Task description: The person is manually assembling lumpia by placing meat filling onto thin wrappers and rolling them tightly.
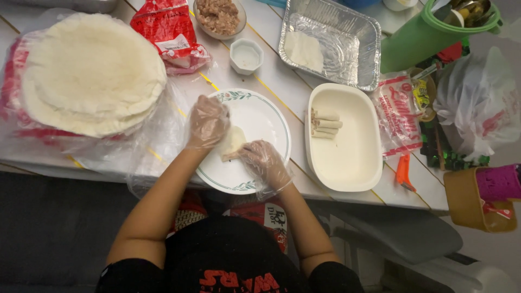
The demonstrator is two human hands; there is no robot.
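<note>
- Both gloved hands work a small pale wrapper (232, 142) lying on the round plate (266, 116) on the white worktop (282, 87).
- The left hand (207, 122) has fingers curled over the wrapper's top edge.
- The right hand (264, 163) pinches its lower corner.
- Finished rolls (324, 123) lie in the white tray (353, 157), just right of the plate.
- A wrapper stack (89, 73) sits at far left.

Both bare forearms are reaching forward from the black-sleeved shoulders and converging over the round white plate with a green leaf rim (271, 116). The left hand in a clear plastic glove (207, 122) is resting at the plate's left edge, fingers curled downward, its grip pressing on the pale wrapper there. The right hand in a clear plastic glove (264, 163) is lying at the plate's near side, fingers bent inward toward the left hand, pinching the wrapper's near corner.
</note>
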